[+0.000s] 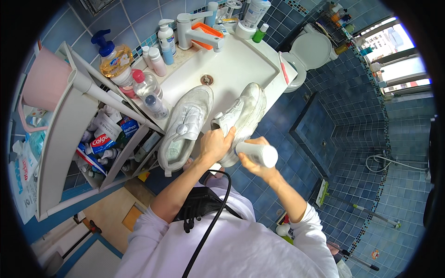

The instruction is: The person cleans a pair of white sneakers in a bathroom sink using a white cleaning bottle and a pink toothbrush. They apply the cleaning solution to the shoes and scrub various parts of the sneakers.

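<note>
My left hand (216, 145) grips a white sneaker (245, 107) at its heel opening, holding it over the front edge of the white washbasin (233, 64). Its side and sole edge, turned to the right, look yellowed and stained. In my right hand (255, 163) is a white bottle (260, 155), tilted so its base faces up towards me. The bottle's other end points at the shoe's heel side; whether it touches is hidden by my fingers. The other white sneaker (187, 121), with a dial on its tongue, rests across the basin's left front part, toe near the drain (207, 80).
Several bottles (156, 60) and a faucet (194, 34) line the basin's back and left. A crowded shelf unit (59, 139) with a pink bucket (47, 78) stands left. On the right rim lies a pink toothbrush (284, 67). A toilet (311, 48) stands beyond.
</note>
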The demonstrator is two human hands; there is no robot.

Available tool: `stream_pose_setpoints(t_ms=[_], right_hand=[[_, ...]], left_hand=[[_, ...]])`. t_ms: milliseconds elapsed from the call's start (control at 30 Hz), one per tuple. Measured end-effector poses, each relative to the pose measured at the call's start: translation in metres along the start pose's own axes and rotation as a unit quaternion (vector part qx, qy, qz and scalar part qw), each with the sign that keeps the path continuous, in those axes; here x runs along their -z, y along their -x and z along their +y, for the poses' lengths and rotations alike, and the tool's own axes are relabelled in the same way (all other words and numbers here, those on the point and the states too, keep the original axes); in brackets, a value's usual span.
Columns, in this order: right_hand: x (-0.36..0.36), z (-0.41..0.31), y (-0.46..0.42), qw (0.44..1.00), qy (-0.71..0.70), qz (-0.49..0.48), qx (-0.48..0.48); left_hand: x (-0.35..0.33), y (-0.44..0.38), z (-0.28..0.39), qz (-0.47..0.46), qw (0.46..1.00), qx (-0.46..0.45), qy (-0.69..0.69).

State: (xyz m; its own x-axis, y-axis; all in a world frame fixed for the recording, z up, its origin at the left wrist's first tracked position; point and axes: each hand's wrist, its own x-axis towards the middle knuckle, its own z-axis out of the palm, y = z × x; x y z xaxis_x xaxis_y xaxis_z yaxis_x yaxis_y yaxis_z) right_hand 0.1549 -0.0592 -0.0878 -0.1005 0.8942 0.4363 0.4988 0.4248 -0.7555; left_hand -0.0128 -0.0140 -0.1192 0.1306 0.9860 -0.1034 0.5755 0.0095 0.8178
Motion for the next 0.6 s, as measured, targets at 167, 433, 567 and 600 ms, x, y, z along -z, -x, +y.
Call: stream_pose_setpoints(t_ms=[167, 433, 567, 600], right_hand=[[-0.001, 0.008, -0.02, 0.98, -0.068, 0.028, -0.183], [-0.004, 0.012, -0.03, 0.968, -0.074, 0.039, -0.239], [-0.002, -0.001, -0.01, 0.999, -0.006, -0.021, -0.046], [-0.001, 0.011, -0.012, 0.995, -0.028, 0.008, -0.09]], left_hand=[[0.004, -0.001, 0.004, -0.035, 0.999, 0.018, -0.032], [0.004, 0.0, 0.004, -0.014, 1.0, 0.001, -0.008], [0.003, -0.001, 0.006, -0.006, 1.0, -0.009, -0.01], [0.003, -0.001, 0.008, -0.01, 1.0, -0.008, -0.01]])
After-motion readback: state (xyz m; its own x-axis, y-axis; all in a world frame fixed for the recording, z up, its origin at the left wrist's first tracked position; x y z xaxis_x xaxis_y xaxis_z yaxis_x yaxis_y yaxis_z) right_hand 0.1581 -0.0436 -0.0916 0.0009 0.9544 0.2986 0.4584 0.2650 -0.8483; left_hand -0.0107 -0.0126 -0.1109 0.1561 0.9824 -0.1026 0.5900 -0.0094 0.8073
